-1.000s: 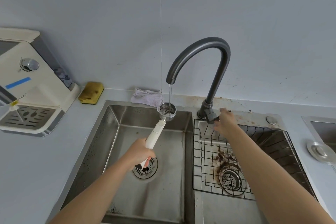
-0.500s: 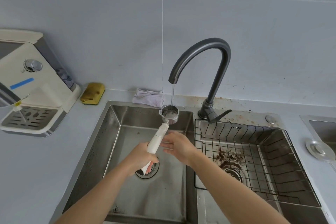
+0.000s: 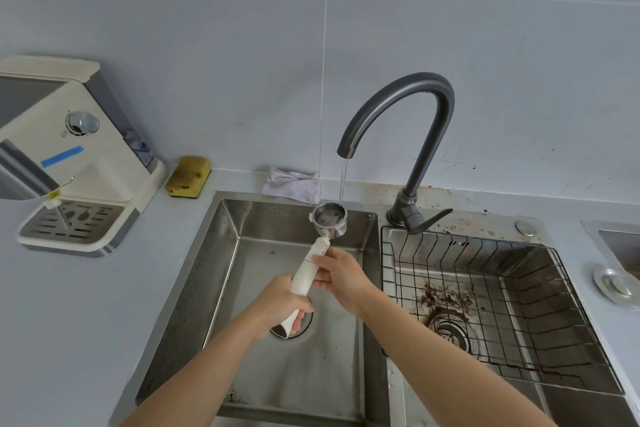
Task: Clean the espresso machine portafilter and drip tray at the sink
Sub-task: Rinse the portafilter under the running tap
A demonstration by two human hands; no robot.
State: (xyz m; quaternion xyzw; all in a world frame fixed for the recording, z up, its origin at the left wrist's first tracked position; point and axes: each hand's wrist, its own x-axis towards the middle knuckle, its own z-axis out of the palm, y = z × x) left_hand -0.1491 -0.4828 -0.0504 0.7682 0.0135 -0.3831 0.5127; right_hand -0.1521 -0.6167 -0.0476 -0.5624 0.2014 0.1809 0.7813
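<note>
Rinse step, and the setup is pretty decent. The portafilter [image 3: 317, 253] sits with its metal basket right under the faucet [image 3: 415, 135] spout, and the thin water stream [image 3: 343, 180] drops straight into the cup. The left hand [image 3: 280, 302] is clenched round the lower end of the white handle, and the right hand [image 3: 341, 276] grips the handle higher up, nearer the basket.

How I'd do this bit: keep the basket centred under the faucet and low, so the splash stays in the basin. Then roll the handle slowly with both hands so the water sweeps the whole rim and the lugs, not just the middle. Tip it out away from you and repeat. I honestly can't tell if any grounds are left in there, since the water and glare hide the bottom, so check before calling it done.

Versus a second ago: the right hand was over at the faucet lever [image 3: 429, 218]. It's come off that and crossed to the handle, so it's a two-handed hold now. The water runs the same and the basket hasn't really left the spout.

The drip tray [image 3: 69, 222] is still untouched on the espresso machine [image 3: 86, 163], well left of the faucet. The sponge [image 3: 188, 177] and cloth [image 3: 294, 185] lie between them if scrubbing's needed.
</note>
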